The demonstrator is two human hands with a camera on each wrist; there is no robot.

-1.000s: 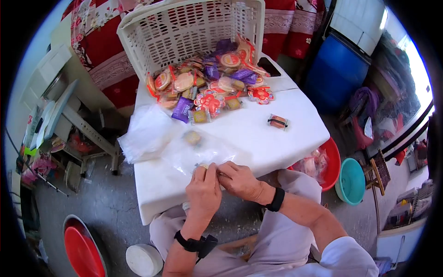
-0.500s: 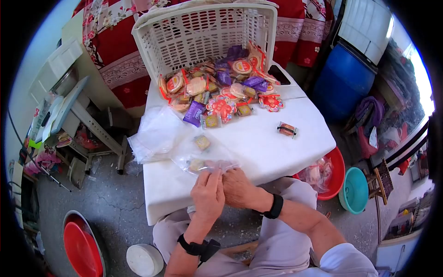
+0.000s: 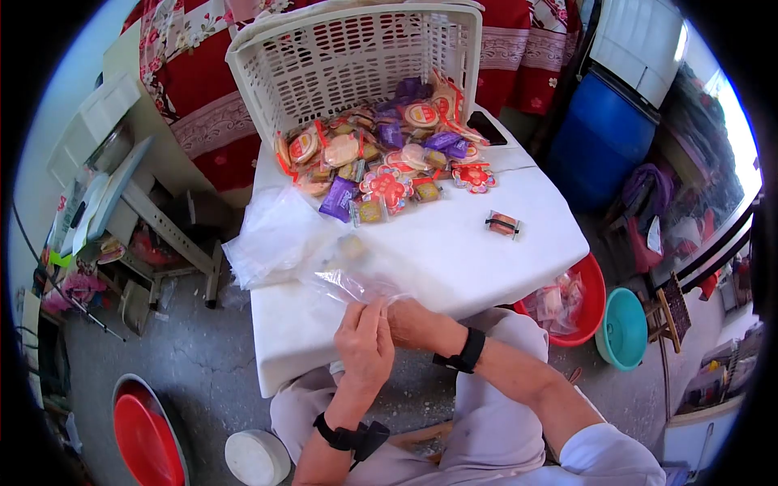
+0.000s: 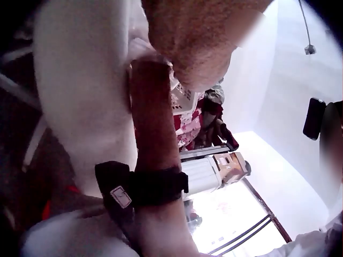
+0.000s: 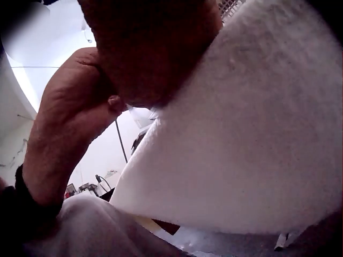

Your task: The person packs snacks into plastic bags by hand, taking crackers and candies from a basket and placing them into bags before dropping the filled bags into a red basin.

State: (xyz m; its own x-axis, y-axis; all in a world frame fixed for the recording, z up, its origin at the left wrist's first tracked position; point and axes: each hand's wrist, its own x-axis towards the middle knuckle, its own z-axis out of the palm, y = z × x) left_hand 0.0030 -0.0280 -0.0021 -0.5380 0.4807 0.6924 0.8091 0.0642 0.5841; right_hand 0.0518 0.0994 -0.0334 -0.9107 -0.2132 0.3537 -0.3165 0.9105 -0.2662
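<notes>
A clear plastic bag (image 3: pixel 348 279) lies at the near edge of the white-covered table (image 3: pixel 454 267). Through its film shows a small wrapped yellowish cake (image 3: pixel 351 247); glare covers the bag's nearer part. My left hand (image 3: pixel 366 344) pinches the bag's near edge between thumb and fingers. Pressed close beside it is my right hand (image 3: pixel 417 324), its back turned up and its fingertips hidden at the bag's mouth. In the wrist views the two hands overlap, and the bag is mostly out of sight.
A tipped white basket (image 3: pixel 356 65) spills wrapped cakes and purple packets (image 3: pixel 339 198) onto the table. Flat plastic bags (image 3: pixel 271 235) are stacked left. One red-brown wrapped snack (image 3: pixel 502 224) lies right, a phone (image 3: pixel 486 128) behind it. A red basin (image 3: pixel 596 304) stands below the right edge.
My right hand has pushed forward to the bag's mouth and turned, then drawn close against my left hand. The bag's near part has lifted and creased, with glare now over the nearer cake.
</notes>
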